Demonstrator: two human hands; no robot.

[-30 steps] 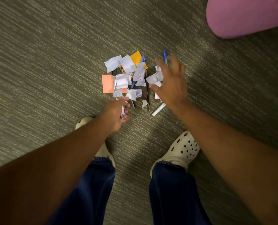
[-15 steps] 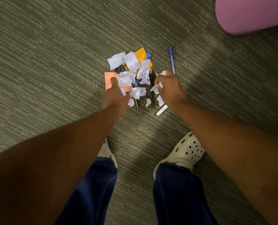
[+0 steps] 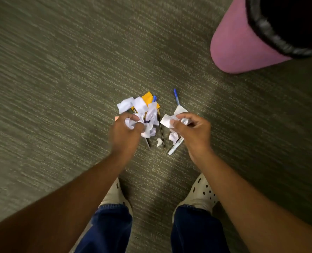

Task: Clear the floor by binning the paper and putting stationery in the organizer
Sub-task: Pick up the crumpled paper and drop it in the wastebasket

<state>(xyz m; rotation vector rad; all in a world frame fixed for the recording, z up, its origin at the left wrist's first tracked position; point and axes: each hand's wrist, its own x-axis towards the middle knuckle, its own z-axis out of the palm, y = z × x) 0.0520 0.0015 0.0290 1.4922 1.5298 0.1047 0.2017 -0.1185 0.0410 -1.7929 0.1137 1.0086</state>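
At mid-frame both hands were curled around crumpled white paper: the left hand (image 3: 125, 133) over the scrap pile (image 3: 142, 110), the right hand (image 3: 191, 130) beside a blue pen (image 3: 176, 96). Loose fistfuls risked shedding scraps before reaching the pink bin (image 3: 239, 46), upper right.

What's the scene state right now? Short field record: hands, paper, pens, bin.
left hand: grips crumpled white paper scraps
right hand: grips white paper pieces
loose paper: white scraps on the grey-green carpet floor, over an orange sticky note
pens: blue capped pen and white marker pen lie on the floor, untouched
bin: pink round bin with black liner, far right of the pile, upright
organizer: not in view
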